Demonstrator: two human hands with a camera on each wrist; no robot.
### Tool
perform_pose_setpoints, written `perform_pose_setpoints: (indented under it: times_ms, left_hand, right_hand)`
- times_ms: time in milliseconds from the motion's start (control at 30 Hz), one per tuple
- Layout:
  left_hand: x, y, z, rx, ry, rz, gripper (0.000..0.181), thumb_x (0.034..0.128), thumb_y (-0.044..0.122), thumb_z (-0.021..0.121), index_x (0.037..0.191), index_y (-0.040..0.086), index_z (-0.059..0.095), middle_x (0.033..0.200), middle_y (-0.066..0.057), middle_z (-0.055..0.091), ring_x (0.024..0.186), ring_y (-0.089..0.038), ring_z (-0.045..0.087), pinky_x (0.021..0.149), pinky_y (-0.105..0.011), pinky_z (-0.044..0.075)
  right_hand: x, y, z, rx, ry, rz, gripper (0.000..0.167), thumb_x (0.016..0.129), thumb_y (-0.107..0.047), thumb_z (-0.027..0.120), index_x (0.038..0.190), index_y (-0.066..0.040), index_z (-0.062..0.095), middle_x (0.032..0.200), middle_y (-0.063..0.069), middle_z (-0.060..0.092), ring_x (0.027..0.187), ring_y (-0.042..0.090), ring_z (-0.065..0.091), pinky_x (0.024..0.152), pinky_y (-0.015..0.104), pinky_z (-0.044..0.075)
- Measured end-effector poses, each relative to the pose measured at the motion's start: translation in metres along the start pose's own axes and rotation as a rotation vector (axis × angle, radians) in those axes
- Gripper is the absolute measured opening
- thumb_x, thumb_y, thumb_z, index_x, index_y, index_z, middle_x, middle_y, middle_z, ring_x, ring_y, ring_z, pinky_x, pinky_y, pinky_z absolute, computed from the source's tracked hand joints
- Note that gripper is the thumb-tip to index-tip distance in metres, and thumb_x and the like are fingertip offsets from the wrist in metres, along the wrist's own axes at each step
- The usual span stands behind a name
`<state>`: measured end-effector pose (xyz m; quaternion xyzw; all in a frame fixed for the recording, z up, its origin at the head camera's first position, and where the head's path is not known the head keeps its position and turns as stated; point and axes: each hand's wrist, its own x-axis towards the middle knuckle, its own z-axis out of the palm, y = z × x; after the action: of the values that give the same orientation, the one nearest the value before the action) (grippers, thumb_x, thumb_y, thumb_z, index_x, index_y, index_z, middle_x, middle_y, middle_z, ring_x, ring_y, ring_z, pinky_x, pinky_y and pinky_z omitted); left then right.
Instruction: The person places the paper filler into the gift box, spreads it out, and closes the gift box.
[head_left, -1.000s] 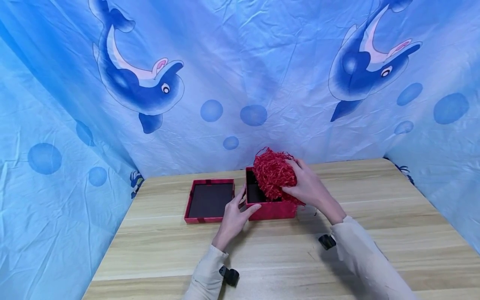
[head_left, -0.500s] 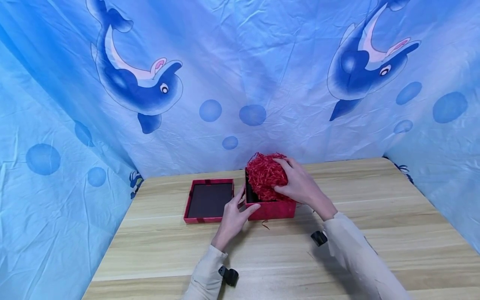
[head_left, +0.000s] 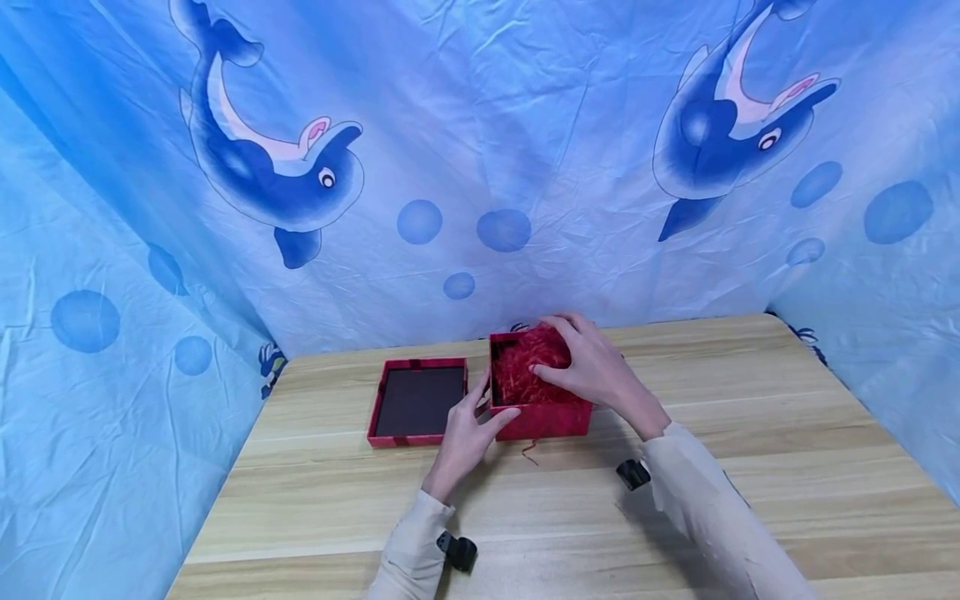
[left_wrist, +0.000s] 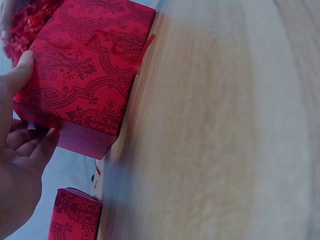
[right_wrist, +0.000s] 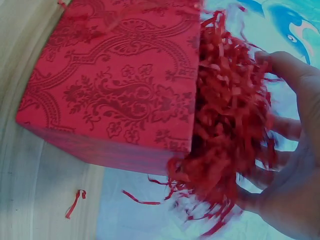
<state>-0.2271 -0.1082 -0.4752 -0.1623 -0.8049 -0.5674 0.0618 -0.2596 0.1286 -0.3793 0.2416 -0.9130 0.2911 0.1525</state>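
Observation:
A red patterned gift box (head_left: 543, 422) stands upright with its top uncovered near the table's back edge. My left hand (head_left: 467, 440) holds its near left corner, thumb on the front wall and fingers along the left side. Red shredded paper (head_left: 516, 372) fills much of the box. My right hand (head_left: 600, 371) grips this bunch from the right and above, fingers and thumb around it. In the right wrist view, the shredded paper (right_wrist: 227, 105) bulges past the box rim, and strands hang over the side. The bottom inside the box is hidden.
The box lid (head_left: 420, 402) lies inner side up on the table to the left, its inside black. A loose red paper strand (head_left: 530, 452) lies before the box. Behind the wooden table (head_left: 540, 533) hangs a blue dolphin curtain (head_left: 517, 125).
My right hand has moved left and down, bringing the shredded paper from above the box's right part into it. A strand has dropped in front. The left hand stays at the corner.

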Motion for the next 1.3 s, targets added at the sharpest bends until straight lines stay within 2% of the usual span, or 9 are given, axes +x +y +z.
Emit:
perform_pose_setpoints:
  times_ms: [267, 400, 533, 700, 933, 1100, 1300]
  left_hand:
    - [0.001, 0.000, 0.001, 0.002, 0.003, -0.018, 0.086, 0.0946, 0.031, 0.079, 0.162, 0.006, 0.032, 0.162, -0.018, 0.036, 0.133, -0.039, 0.053, 0.103, -0.044, 0.050]
    - [0.001, 0.001, 0.001, -0.001, 0.003, -0.019, 0.086, 0.0946, 0.032, 0.079, 0.162, 0.007, 0.032, 0.162, -0.018, 0.036, 0.133, -0.039, 0.053, 0.103, -0.043, 0.050]
    - [0.001, 0.001, 0.001, -0.005, 0.007, -0.015, 0.086, 0.0944, 0.031, 0.079, 0.162, 0.005, 0.032, 0.161, -0.019, 0.037, 0.133, -0.039, 0.054, 0.104, -0.042, 0.050]
    - [0.001, 0.000, 0.001, -0.020, 0.004, -0.019, 0.085, 0.0946, 0.030, 0.079, 0.162, 0.006, 0.033, 0.160, -0.018, 0.039, 0.133, -0.038, 0.054, 0.104, -0.043, 0.050]
    - [0.001, -0.001, 0.001, -0.031, -0.002, -0.022, 0.084, 0.0948, 0.029, 0.079, 0.162, 0.010, 0.033, 0.161, -0.016, 0.039, 0.134, -0.040, 0.053, 0.103, -0.045, 0.050]
    - [0.001, -0.001, 0.001, -0.028, 0.001, -0.011, 0.084, 0.0952, 0.028, 0.078, 0.162, 0.007, 0.033, 0.161, -0.016, 0.039, 0.134, -0.039, 0.054, 0.103, -0.044, 0.050]
    - [0.002, -0.002, 0.002, -0.028, -0.001, -0.006, 0.085, 0.0949, 0.028, 0.079, 0.162, 0.004, 0.032, 0.160, -0.018, 0.040, 0.134, -0.038, 0.054, 0.103, -0.041, 0.050]
  right_hand:
    - [-0.009, -0.001, -0.002, 0.016, 0.081, -0.058, 0.059, 0.091, -0.029, 0.081, 0.140, -0.003, 0.060, 0.138, 0.018, 0.057, 0.127, 0.039, 0.054, 0.103, 0.060, 0.046]
    - [-0.015, -0.001, 0.000, -0.022, 0.082, -0.035, 0.061, 0.089, -0.028, 0.083, 0.138, 0.001, 0.061, 0.136, 0.022, 0.057, 0.124, 0.042, 0.054, 0.102, 0.060, 0.047]
    - [-0.018, -0.001, 0.006, -0.038, 0.022, 0.033, 0.064, 0.088, -0.027, 0.084, 0.139, 0.002, 0.059, 0.138, 0.028, 0.054, 0.125, 0.047, 0.053, 0.103, 0.063, 0.047]
    - [-0.015, -0.004, 0.015, -0.015, -0.065, 0.091, 0.065, 0.090, -0.026, 0.083, 0.142, 0.002, 0.056, 0.135, 0.025, 0.055, 0.120, 0.045, 0.057, 0.100, 0.060, 0.050]
    - [-0.001, -0.009, 0.027, -0.014, -0.175, 0.136, 0.062, 0.095, -0.027, 0.078, 0.145, 0.001, 0.053, 0.138, 0.026, 0.053, 0.121, 0.043, 0.058, 0.098, 0.059, 0.052]
    - [0.011, -0.010, 0.035, -0.013, -0.243, 0.174, 0.064, 0.097, -0.029, 0.076, 0.147, 0.002, 0.051, 0.144, 0.027, 0.051, 0.129, 0.044, 0.055, 0.103, 0.061, 0.049]
    - [0.022, -0.005, 0.047, -0.023, -0.328, 0.213, 0.059, 0.097, -0.026, 0.075, 0.143, 0.005, 0.054, 0.139, 0.026, 0.056, 0.126, 0.039, 0.057, 0.104, 0.054, 0.050]
